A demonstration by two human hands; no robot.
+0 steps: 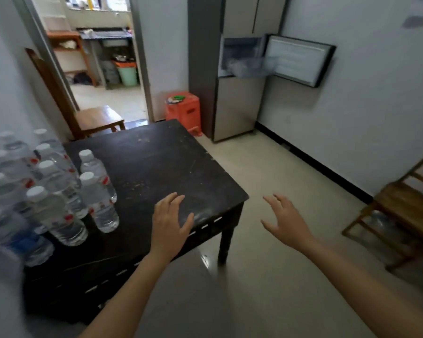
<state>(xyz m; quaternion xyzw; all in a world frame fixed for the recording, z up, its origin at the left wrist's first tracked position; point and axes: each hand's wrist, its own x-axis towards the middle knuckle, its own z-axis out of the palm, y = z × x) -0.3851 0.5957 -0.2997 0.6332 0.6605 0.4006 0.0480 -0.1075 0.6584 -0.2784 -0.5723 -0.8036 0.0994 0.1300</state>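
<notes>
- Left hand point(172, 223): fingers straight and slightly spread, palm down, holding nothing. It is over the near right corner of the dark table point(156, 157); can't tell if it touches the top.
- Right hand point(285, 220): fingers released and fanned, lightly bent, nothing in it. It is past the table's right edge, over the floor point(266, 276).
- The hands are apart, both arms stretched forward.
- Water bottles point(56, 191): a cluster with white caps, upright, on the left part of the table, packed close. The left ones are blurred.
- Nearest bottle point(99, 203): at the cluster's right edge, upright, cap on, left of the left hand and not touching it.
- Fridge point(237, 111): against the far wall, beyond the table. The freezer door point(300, 61) is swung open to the right, and something pale and blurred point(244, 68) sits at the opening.
- Orange stool point(183, 111): just left of the fridge, beside the table's far corner.
- Wooden chair point(98, 118): behind the table, by the doorway.
- Second wooden chair point(405, 211): at the right wall.
</notes>
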